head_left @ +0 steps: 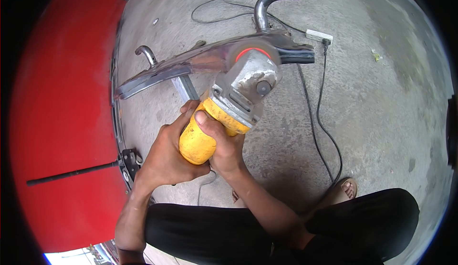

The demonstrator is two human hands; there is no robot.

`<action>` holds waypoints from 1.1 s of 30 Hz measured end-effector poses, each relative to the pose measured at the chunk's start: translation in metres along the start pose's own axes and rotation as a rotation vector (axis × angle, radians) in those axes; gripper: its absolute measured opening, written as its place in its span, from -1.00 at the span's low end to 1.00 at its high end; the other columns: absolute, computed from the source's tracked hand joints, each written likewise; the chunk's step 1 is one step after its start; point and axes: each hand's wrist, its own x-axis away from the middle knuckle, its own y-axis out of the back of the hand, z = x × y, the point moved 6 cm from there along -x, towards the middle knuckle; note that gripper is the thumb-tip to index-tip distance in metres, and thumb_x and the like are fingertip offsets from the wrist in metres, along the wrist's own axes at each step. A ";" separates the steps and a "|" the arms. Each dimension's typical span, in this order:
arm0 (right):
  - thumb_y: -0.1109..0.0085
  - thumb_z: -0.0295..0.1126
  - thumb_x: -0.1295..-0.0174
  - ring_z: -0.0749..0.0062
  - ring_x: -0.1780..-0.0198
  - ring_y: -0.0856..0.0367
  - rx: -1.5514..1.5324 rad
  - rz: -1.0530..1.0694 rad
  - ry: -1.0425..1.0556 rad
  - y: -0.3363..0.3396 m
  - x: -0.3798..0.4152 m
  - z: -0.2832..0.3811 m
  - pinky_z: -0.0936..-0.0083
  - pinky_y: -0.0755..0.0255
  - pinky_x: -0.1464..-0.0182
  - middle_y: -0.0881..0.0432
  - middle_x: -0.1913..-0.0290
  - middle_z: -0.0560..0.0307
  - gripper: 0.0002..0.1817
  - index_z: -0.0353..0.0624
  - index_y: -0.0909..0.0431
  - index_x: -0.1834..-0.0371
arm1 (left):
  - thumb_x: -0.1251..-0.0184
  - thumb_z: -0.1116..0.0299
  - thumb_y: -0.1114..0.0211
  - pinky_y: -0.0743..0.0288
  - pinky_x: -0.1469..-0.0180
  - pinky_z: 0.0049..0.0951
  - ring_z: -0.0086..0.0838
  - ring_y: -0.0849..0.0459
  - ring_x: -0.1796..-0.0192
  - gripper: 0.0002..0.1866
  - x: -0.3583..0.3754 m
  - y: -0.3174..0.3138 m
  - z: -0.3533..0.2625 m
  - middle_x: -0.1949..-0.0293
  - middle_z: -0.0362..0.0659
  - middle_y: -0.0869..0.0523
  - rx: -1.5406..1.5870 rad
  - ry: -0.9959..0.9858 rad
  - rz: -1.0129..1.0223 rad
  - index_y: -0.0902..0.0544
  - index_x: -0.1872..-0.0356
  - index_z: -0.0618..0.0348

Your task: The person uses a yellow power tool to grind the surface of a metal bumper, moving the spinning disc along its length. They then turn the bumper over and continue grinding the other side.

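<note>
An angle grinder (198,143) with a worn yellow body and scuffed silver head points away from me, and both my hands are closed around it. My left hand (167,153) wraps the left side of the body. From the right, my right hand (225,148) grips it, thumb lying over the top of the casing. The blurred disc, with a red ring, overlaps the dark surface of a long metal frame piece (167,70). Bent tubes rise from that piece near both ends. Underneath, a flat metal bar (185,88) shows between it and the floor.
A black cord runs along the concrete floor (381,102) to a white power strip (318,37), with a plug in its end. Left of me is a large red panel (62,112), with a black rod (71,173) and a dark metal mechanism (130,162) by its edge.
</note>
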 end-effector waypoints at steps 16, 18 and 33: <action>-0.38 -0.44 -0.32 0.17 -0.09 -0.71 -0.025 -0.002 0.037 0.001 -0.004 0.021 0.19 -0.59 -0.23 -0.71 0.09 -0.02 -0.65 -0.26 -0.56 -0.11 | 0.23 0.50 -0.66 -0.66 -0.24 -0.27 -0.14 -0.85 -0.13 0.01 -0.009 -0.008 -0.017 0.02 0.08 -0.82 -0.019 -0.045 0.003 -0.44 -0.45 0.28; -0.38 -0.44 -0.32 0.18 -0.08 -0.71 -0.018 -0.002 0.043 0.002 -0.004 0.021 0.21 -0.59 -0.22 -0.72 0.09 -0.03 -0.65 -0.25 -0.55 -0.12 | 0.23 0.50 -0.66 -0.66 -0.24 -0.27 -0.14 -0.84 -0.15 0.02 -0.010 -0.008 -0.021 0.00 0.09 -0.81 -0.027 -0.053 0.005 -0.44 -0.46 0.29; -0.36 -0.46 -0.34 0.32 -0.06 -0.72 -0.021 0.033 0.035 -0.002 -0.003 0.015 0.33 -0.59 -0.16 -0.74 0.04 -0.04 -0.62 -0.23 -0.53 -0.18 | 0.24 0.51 -0.68 -0.66 -0.20 -0.28 -0.22 -0.84 -0.07 -0.03 -0.003 -0.005 -0.014 0.04 0.04 -0.81 -0.029 -0.025 -0.006 -0.48 -0.40 0.30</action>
